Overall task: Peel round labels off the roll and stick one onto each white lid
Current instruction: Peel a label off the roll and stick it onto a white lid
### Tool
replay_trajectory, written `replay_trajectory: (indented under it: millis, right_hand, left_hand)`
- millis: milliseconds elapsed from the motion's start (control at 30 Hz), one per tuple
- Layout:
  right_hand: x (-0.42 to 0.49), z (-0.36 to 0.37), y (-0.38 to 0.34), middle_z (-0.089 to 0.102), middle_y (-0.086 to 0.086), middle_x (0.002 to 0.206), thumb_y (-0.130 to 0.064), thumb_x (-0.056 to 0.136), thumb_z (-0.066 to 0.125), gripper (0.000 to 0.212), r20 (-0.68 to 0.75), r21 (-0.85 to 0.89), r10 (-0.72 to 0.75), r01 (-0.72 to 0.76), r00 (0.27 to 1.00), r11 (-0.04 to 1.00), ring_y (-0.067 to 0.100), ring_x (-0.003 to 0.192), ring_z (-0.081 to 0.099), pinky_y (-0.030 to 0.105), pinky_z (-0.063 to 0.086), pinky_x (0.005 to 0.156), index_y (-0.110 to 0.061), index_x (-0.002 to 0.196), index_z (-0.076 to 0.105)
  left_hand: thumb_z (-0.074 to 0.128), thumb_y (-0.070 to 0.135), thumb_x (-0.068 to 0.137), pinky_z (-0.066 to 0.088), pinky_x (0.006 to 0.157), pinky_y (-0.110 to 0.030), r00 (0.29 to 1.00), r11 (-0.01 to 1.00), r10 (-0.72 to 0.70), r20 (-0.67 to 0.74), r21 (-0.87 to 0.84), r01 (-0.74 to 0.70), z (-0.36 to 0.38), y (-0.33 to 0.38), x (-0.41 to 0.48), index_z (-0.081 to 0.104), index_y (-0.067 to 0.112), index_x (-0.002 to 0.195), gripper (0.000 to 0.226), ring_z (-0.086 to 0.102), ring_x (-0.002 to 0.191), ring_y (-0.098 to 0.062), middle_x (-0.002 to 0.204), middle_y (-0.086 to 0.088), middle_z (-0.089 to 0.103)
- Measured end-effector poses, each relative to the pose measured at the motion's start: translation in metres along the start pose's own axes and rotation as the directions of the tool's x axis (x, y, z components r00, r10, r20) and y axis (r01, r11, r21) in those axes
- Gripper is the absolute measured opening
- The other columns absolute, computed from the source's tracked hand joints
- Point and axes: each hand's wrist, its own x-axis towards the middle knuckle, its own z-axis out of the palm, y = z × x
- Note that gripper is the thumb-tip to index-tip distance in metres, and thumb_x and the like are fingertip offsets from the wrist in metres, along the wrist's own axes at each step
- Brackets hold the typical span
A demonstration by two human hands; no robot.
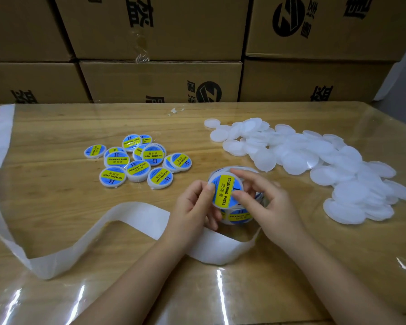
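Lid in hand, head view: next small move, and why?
Probably press a thumb across the label to seat it. The left hand and right hand pinch the lid above the roll, label already on; only then drop it with the labelled lids.

The left forearm (138, 277) and the right forearm (333, 273), both bare, reach up from the bottom edge and angle toward each other, the wrists close together near the middle. The left hand (192, 207) lays its thumb on the left edge of a lid (223, 191), fingers curled underneath. The right hand (270, 207) holds the other side, forefinger arched over the top rim, thumb on the face, remaining fingers loosely bent behind
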Motion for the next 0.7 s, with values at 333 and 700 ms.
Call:
replay_trajectory:
  millis: [333,700]
  right_hand:
    - [-0.005,0.010,-0.003,0.065,0.003,0.082,-0.023,0.090,0.062,0.024,-0.053,0.016,-0.033,0.034,0.998,0.999,0.012,0.085,0.054,0.043,0.042,0.092,-0.043,0.102,0.058]
    - [-0.006,0.010,-0.008,0.060,-0.013,0.092,-0.019,0.085,0.069,0.044,0.049,-0.006,-0.025,0.025,0.998,1.000,0.010,0.098,0.050,0.033,0.042,0.095,-0.053,0.107,0.050]
  left_hand:
    - [0.039,0.061,0.083,0.045,0.051,-0.027,0.992,0.888,0.121,0.023,0.444,-0.118,0.000,-0.002,-0.003,0.042,0.027,0.078,0.034,0.058,0.048,-0.006,0.055,0.011,0.062]
    - [0.028,0.061,0.083,0.042,0.051,-0.048,0.970,0.831,0.220,-0.102,0.541,-0.132,0.001,0.002,-0.005,0.034,0.024,0.069,0.040,0.052,0.050,-0.018,0.059,0.011,0.053]
